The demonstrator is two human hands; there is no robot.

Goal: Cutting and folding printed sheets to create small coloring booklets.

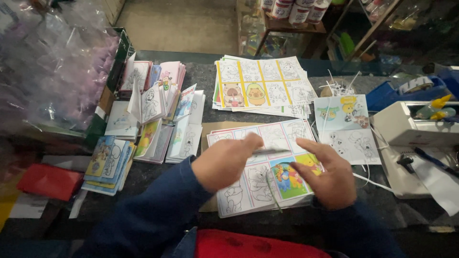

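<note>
Seemingly steadying work: left hand curled, pinching a thin blade flat over the colouring sheets; right hand spread beside, touching nothing clearly.

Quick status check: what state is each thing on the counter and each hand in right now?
Left hand: closed on a thin stick, over the sheet.
Right hand: open, fingers spread, resting on the sheet.
Stick: level, held at its left end.
Sheet stack: flat, under both hands.
Far sheets: flat, fanned pile, untouched.
Booklets: loose piles, some open.
Plastic bag: crumpled, in a box.
White machine: idle, untouched.
</note>
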